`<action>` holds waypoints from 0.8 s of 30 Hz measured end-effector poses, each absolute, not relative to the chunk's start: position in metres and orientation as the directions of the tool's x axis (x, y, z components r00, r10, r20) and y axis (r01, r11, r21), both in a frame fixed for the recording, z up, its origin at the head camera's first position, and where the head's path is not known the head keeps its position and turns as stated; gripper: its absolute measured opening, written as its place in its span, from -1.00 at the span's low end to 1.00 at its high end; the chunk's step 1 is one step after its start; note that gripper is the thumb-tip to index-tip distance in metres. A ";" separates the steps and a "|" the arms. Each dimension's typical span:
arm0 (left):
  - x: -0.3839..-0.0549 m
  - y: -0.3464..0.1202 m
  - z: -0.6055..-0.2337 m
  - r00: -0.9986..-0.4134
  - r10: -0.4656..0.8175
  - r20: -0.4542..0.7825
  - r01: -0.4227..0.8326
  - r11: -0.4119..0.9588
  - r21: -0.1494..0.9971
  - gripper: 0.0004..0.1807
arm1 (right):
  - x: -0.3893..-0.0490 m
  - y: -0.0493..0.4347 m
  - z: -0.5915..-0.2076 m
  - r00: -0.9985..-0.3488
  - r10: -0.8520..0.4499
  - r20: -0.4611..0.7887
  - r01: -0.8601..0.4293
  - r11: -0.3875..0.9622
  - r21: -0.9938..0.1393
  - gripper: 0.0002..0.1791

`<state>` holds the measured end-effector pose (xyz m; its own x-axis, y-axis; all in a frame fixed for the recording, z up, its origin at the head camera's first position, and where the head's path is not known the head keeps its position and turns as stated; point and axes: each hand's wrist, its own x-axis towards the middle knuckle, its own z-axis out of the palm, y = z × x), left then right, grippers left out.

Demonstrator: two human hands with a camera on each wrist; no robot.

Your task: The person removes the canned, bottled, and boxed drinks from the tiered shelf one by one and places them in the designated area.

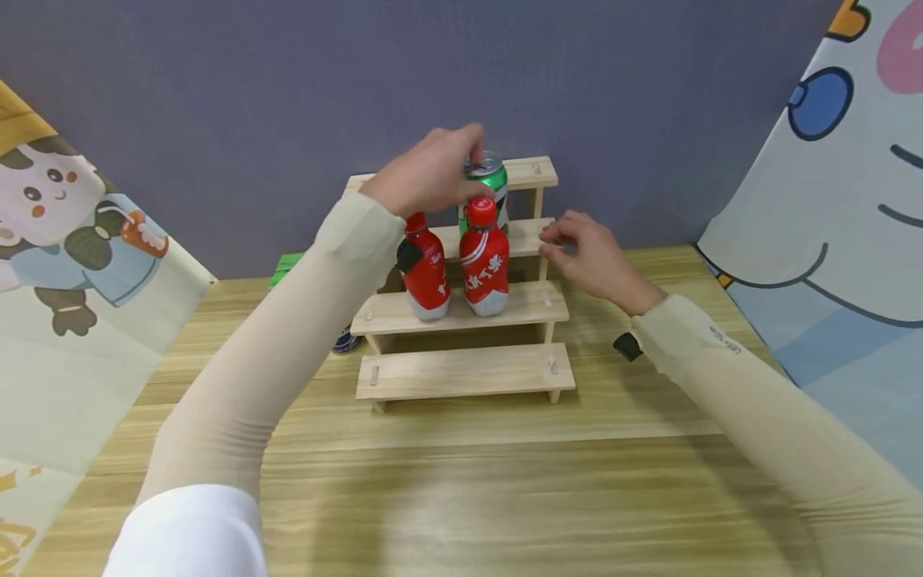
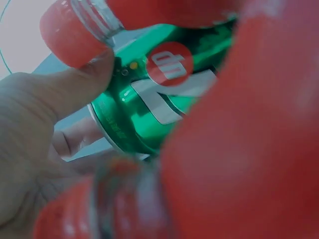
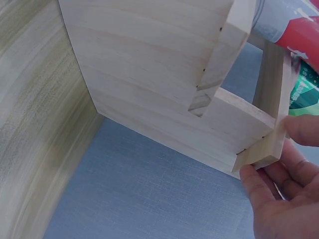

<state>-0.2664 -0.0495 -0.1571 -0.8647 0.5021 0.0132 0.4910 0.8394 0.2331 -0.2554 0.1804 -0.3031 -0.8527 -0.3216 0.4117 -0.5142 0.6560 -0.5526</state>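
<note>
My left hand reaches over the stepped wooden rack and grips a green soda can near its top. In the left wrist view, the thumb presses the side of the can. Two red bottles, one with a red cap, stand in front of the can on a lower step. The other red bottle is partly behind the left wrist. My right hand pinches the right end of a rack board, its thumb above and fingers beneath.
Left of the rack, a green object and a dark can are partly hidden by the left arm. The rack stands on a wood-grain table against a grey-blue back panel. Cartoon-printed panels flank both sides.
</note>
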 end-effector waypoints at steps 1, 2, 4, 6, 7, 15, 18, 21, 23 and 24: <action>-0.267 -0.049 -0.158 -0.860 0.510 0.018 0.500 0.834 0.232 -0.59 | -0.255 0.181 -0.303 -0.853 -0.321 0.410 -0.513 0.656 -0.554 -0.80; -0.267 -0.049 -0.158 -0.855 0.517 0.023 0.508 0.830 0.232 -0.60 | -0.255 0.181 -0.303 -0.853 -0.324 0.409 -0.514 0.658 -0.551 -0.80; -0.267 -0.049 -0.159 -0.852 0.522 0.038 0.515 0.824 0.237 -0.61 | -0.254 0.182 -0.303 -0.854 -0.328 0.404 -0.514 0.658 -0.550 -0.80; -0.265 -0.050 -0.158 -0.861 0.506 0.055 0.503 0.828 0.250 -0.60 | -0.254 0.182 -0.303 -0.852 -0.335 0.402 -0.517 0.658 -0.547 -0.79; -0.264 -0.050 -0.158 -0.866 0.496 0.069 0.496 0.829 0.260 -0.59 | -0.254 0.183 -0.303 -0.851 -0.337 0.404 -0.520 0.657 -0.546 -0.79; -0.251 -0.064 -0.146 -0.879 0.417 0.233 0.476 0.805 0.354 -0.48 | -0.254 0.184 -0.301 -0.843 -0.334 0.422 -0.528 0.661 -0.533 -0.80; -0.246 -0.075 -0.140 -0.868 0.388 0.309 0.487 0.786 0.381 -0.48 | -0.254 0.182 -0.301 -0.839 -0.340 0.424 -0.535 0.655 -0.533 -0.80; -0.239 -0.090 -0.134 -0.841 0.354 0.408 0.508 0.775 0.376 -0.49 | -0.254 0.181 -0.302 -0.841 -0.341 0.419 -0.533 0.652 -0.539 -0.79; -0.232 -0.100 -0.129 -0.815 0.323 0.482 0.523 0.768 0.370 -0.50 | -0.254 0.180 -0.302 -0.843 -0.339 0.417 -0.530 0.654 -0.540 -0.79; -0.229 -0.106 -0.127 -0.802 0.305 0.514 0.526 0.767 0.368 -0.50 | -0.254 0.180 -0.302 -0.844 -0.338 0.416 -0.529 0.654 -0.542 -0.79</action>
<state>-0.2292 -0.1061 -0.1271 -0.8021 0.3045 0.5136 0.5265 0.7665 0.3678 -0.2543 0.1804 -0.3024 -0.8443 -0.3383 0.4155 -0.5285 0.6535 -0.5418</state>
